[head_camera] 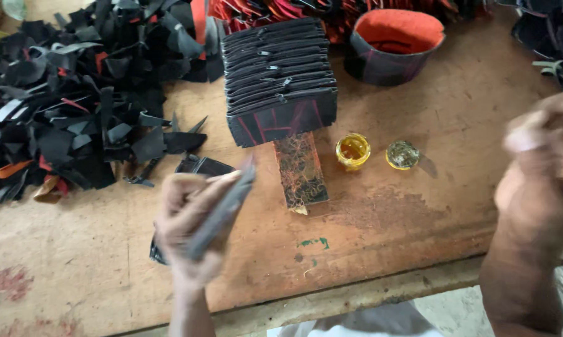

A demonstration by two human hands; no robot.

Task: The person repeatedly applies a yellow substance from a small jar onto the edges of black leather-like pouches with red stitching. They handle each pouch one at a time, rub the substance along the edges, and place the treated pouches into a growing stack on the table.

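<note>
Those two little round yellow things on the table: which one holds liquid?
The left one, the open jar, with yellow liquid inside; its neighbour looks like the lid.

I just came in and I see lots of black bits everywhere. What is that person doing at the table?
A person sits at a worn wooden table. Their left hand holds a thin dark strip up above the table. Their right hand is raised and blurred, so whether it holds anything is unclear. Nearby are a stack of black zippered pieces, a small open jar of yellow liquid and a heap of black scraps.
</note>
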